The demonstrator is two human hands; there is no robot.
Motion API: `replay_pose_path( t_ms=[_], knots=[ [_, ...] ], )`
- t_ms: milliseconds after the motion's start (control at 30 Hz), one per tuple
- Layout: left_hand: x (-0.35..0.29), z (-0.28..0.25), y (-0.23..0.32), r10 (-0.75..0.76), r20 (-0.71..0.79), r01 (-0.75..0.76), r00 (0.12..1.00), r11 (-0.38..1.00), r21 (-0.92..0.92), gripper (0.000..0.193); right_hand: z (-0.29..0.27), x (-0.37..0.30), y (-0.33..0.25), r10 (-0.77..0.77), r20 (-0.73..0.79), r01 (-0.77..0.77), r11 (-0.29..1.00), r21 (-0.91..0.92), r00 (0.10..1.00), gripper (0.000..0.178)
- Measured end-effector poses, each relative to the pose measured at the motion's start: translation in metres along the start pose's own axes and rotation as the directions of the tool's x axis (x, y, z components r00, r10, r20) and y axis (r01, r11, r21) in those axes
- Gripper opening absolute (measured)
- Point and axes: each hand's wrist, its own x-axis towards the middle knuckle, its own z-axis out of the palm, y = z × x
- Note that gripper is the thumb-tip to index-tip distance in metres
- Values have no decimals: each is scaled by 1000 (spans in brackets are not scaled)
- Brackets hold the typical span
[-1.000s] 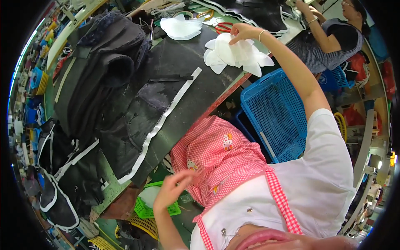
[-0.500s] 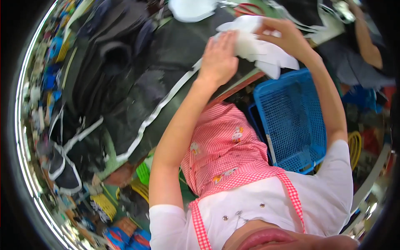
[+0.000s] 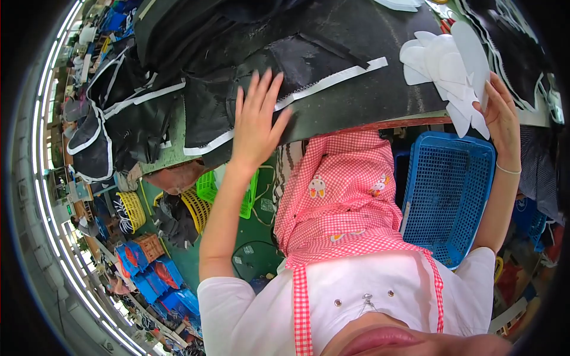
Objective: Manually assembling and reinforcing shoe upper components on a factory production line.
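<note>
My left hand (image 3: 258, 121) is open, fingers spread, on or just above a flat black material piece (image 3: 255, 74) near the table's front edge. A white strip (image 3: 332, 78) edges that piece and passes by my fingers. At the right end of the table, my right hand (image 3: 503, 115) pinches the lower end of a long rounded white cut piece (image 3: 472, 53) between thumb and fingers. Beside it lies a fanned pile of white cut pieces (image 3: 439, 65); several pointed ends hang over the edge. Whether my fingers also touch these lower pieces is hard to tell.
A blue plastic basket (image 3: 451, 196) stands below the table's edge, right of my checked apron (image 3: 344, 196). More white-edged black pieces (image 3: 95, 148) hang at the table's left end. Yellow baskets (image 3: 132, 210) and a green basket (image 3: 249, 193) stand lower left.
My hands were together over the white pieces; now they are far apart. The left has moved left onto the black material, while the right stays by the white pile. My view has also shifted.
</note>
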Motion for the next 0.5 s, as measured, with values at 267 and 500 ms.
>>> replay_pose_path(
  t_ms=[267,500],
  knots=[
    [-13,-35,-12,47,-37,-57,998,945,-323,42,126,26,0,62,169,-9,956,-294,984,39],
    [29,-58,-21,-272,271,373,923,468,-801,26,239,65,33,175,522,149,840,-521,835,32]
  ],
)
